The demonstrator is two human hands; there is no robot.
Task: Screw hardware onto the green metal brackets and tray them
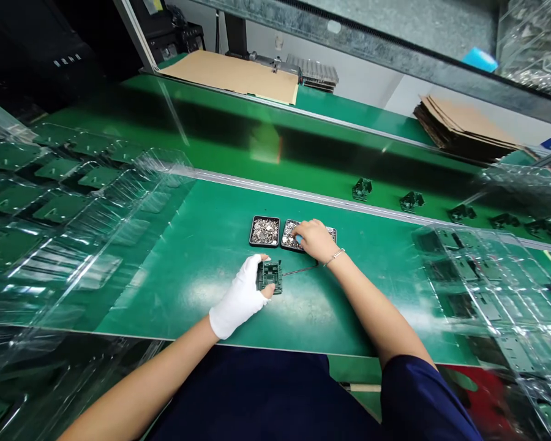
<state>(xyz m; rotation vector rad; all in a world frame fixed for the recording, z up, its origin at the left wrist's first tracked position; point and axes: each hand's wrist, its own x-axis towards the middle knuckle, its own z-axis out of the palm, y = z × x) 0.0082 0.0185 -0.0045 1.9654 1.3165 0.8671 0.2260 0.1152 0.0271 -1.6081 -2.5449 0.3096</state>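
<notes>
My left hand, in a white glove with bare fingertips, grips a dark green plastic housing just above the bench. My right hand reaches over the right black tray of small metal parts, its fingers curled down into them. Something blue covers one of its fingertips; whatever the fingers pinch is hidden. Beside that tray stands another black tray, filled with small metal pieces. A thin dark rod with a bent end runs between the housing and my right wrist.
Clear plastic blister trays with green parts are stacked at left and right. Several green housings stand in a row on the green strip behind the metal rail. A metal shelf hangs overhead; cardboard sheets lie behind.
</notes>
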